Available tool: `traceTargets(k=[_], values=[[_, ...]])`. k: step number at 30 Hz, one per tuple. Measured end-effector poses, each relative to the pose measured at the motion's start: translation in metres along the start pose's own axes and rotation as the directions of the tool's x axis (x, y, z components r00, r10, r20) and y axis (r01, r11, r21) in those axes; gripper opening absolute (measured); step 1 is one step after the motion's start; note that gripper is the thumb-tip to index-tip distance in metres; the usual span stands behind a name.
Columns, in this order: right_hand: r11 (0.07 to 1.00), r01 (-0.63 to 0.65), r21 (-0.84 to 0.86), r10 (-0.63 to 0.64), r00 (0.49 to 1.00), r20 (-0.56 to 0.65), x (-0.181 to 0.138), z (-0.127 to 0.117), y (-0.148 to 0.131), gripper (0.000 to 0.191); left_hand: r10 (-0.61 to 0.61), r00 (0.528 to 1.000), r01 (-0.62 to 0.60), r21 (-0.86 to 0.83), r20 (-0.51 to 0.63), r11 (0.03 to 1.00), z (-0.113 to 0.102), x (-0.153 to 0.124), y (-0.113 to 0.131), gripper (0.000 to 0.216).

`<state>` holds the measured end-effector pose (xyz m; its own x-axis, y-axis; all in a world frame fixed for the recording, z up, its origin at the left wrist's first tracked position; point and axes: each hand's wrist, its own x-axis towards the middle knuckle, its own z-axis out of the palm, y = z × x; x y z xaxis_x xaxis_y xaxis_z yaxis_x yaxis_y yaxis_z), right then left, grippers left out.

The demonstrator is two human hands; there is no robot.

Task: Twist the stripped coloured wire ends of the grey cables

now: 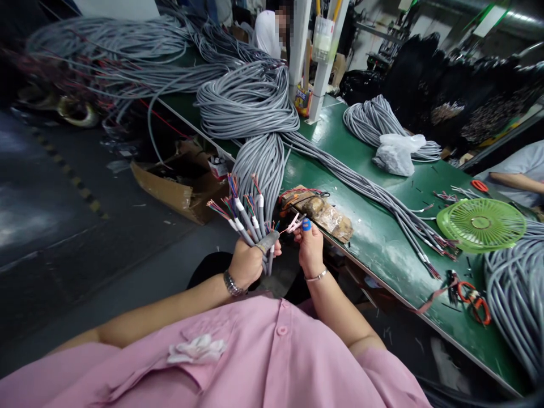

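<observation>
Many grey cables (250, 105) lie across a glossy green table (382, 258).

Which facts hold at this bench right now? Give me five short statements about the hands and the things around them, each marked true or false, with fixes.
1. The left hand grips a bundle of grey cables. True.
2. A watch is on the right wrist. False: the watch is on the left wrist; the right has a bracelet.
3. Something blue covers a fingertip of the right hand. True.
4. The plastic bag lies on the floor. False: the plastic bag is on the green table, against a coil of cable.
5. The fan is red. False: the fan is green.
</observation>
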<state>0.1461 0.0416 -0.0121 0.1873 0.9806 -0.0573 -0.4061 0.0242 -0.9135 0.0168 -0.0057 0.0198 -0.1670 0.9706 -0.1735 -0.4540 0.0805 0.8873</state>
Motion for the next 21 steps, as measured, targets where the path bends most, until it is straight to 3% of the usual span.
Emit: traceTargets(k=[3,7,14,21], values=[[0.989,-0.128,0.067,0.123,0.989,0.080,0.002,0.002,-0.002,0.043,0.010,1.000,-0.010,0.021,0.003,1.000,0.003,0.001,-0.002,0.022],[0.904,-0.346,0.252,0.306,0.934,0.184,0.003,0.009,-0.007,0.042,0.004,1.000,-0.004,0.014,-0.017,1.000,0.007,0.003,-0.002,0.022],[0.840,-0.346,0.419,0.326,0.938,0.121,0.002,0.017,-0.008,0.028,0.025,1.000,-0.025,0.050,0.001,0.998,0.004,0.004,-0.011,0.022],[0.821,-0.403,0.405,0.337,0.914,0.227,-0.003,0.008,-0.003,0.042,-0.006,1.000,0.006,0.056,0.011,0.998,-0.001,0.002,-0.010,0.024]])
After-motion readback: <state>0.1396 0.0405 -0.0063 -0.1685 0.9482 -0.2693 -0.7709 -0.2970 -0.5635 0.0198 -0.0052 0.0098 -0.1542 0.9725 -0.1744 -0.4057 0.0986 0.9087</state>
